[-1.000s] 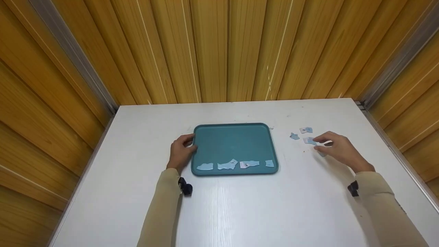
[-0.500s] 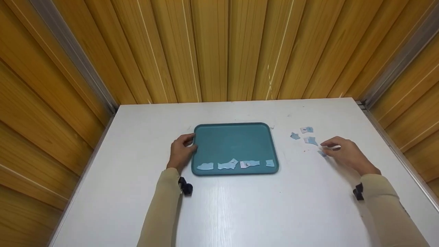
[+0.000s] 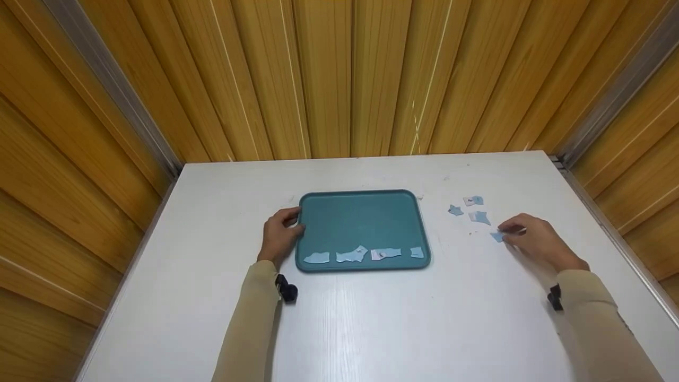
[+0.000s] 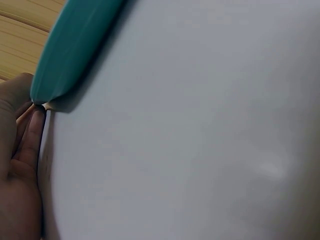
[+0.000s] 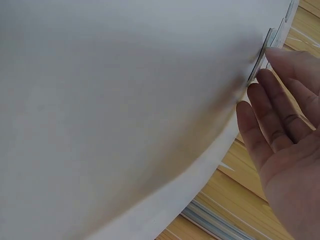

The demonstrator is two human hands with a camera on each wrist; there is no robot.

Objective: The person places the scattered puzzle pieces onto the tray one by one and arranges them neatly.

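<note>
A teal rectangular tray (image 3: 366, 223) lies on the white table, with several torn light-blue paper pieces in a row along its near side, one of them a wide scrap (image 3: 353, 254). At the tray's left edge my left hand (image 3: 279, 236) grips the rim between thumb and fingers; the left wrist view shows the tray (image 4: 75, 50) at its fingertips. To the right of the tray, my right hand (image 3: 538, 240) pinches the right side of a small blue paper piece (image 3: 497, 236). That piece (image 5: 261, 57) appears edge-on beside the thumb in the right wrist view.
Three more paper scraps lie right of the tray: a star-like one (image 3: 455, 210), a pale-and-blue one (image 3: 473, 200) and another (image 3: 480, 217) nearest my right hand. Wood-patterned panels (image 3: 350, 79) stand behind the table (image 3: 360, 329) and at both sides.
My right hand has moved from the pale-and-blue scrap toward the right and nearer to me, onto the small blue paper piece. My left hand and the tray have stayed put.
</note>
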